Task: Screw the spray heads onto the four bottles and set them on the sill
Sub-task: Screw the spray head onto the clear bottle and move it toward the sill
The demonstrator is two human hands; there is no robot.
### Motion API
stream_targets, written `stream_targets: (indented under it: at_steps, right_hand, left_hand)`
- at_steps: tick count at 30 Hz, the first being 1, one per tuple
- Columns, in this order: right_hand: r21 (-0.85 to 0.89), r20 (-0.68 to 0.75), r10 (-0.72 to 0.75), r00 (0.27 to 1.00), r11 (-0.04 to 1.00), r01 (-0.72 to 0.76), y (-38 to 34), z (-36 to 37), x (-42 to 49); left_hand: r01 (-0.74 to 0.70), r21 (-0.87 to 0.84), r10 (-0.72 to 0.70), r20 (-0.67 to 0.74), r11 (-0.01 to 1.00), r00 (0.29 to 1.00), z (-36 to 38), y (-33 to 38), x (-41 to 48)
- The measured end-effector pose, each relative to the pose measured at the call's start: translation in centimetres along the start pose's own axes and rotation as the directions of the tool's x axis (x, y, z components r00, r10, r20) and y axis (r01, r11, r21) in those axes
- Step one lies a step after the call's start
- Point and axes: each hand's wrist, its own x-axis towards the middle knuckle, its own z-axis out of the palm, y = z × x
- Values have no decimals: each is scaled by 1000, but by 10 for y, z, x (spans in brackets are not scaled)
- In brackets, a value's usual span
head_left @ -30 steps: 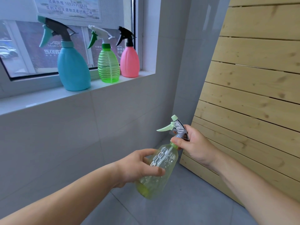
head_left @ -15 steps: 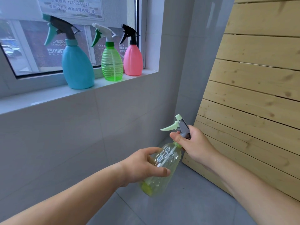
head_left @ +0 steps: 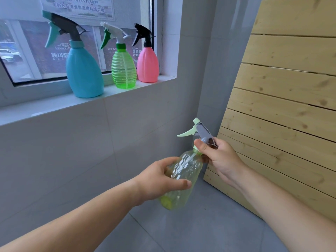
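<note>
My left hand (head_left: 160, 180) grips the body of a clear yellow-green bottle (head_left: 183, 175), held tilted in the air below the sill. My right hand (head_left: 220, 157) is closed around the collar of its grey and pale-green spray head (head_left: 199, 130), which sits on the bottle's neck. On the white window sill (head_left: 45, 108) stand three bottles with spray heads on: a blue one (head_left: 83, 73), a green ribbed one (head_left: 123, 70) and a pink one (head_left: 147, 65).
A slatted wooden panel (head_left: 283, 99) leans against the wall on the right, close to my right hand. Grey tiled wall (head_left: 72, 151) runs under the sill, and grey floor tiles (head_left: 209, 224) lie below. The sill is bare left of the blue bottle.
The view has shifted slightly, so the sill bottles sit further right. Both hands keep their grip and have risen a little with the bottle; my right thumb has shifted on the collar.
</note>
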Motion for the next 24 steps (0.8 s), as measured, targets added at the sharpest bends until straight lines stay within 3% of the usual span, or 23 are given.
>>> stream_targets:
  at_steps: [2,4,9,12,15,18,21,24]
  right_hand:
    - [124,80,36,996,991,-46,-3,-4,0]
    - [116,113,26,993,993,-39,-4,-5,0]
    - [-27,-45,-13,999,1000,12,-1,5,-2]
    - [-18,-17,-22,1000,1000,22,-5,6,-4]
    - [112,67,-11,998,994,3,-10,2,-5]
    - [304,194,21,981,949,-81,-12,2,-7]
    - [318,201,15,980,945,-80,-14,8,-7]
    - [265,119,-14,993,964,-18,-14,11,-9]
  left_hand:
    - [-4,0,4,6,1000,1000,0,1,0]
    - [-6,-2,6,-5,1000,1000,2,0,0]
    - [-37,167,59,-131,985,990,5,-3,0]
    - [-20,237,49,-117,971,992,4,-2,-2]
    - [-37,123,30,58,992,998,0,1,-6]
    - [-102,-71,112,165,992,980,3,3,-9]
    - [-124,-113,134,91,986,987,9,3,-8]
    - [-121,13,121,-22,993,992,12,3,-4]
